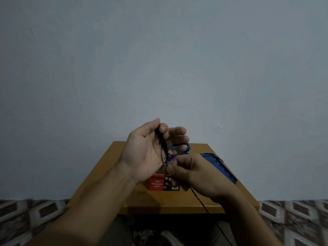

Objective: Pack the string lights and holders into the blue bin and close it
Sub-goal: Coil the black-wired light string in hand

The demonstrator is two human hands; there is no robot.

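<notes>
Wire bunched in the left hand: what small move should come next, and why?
Probably another wrap: the right hand, pinching the wire, should carry it round the left hand, since a long length hangs past the near edge of the table, not yet gathered.

Dim, bluish, soft; perhaps edge-warped

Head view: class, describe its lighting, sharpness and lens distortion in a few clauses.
Head view: dim, flat lighting, no glare; the left hand and right hand holding the string lights look slightly soft; the patterned floor in the bottom corners is smeared; the sides of the table splay, wide-angle style.
</notes>
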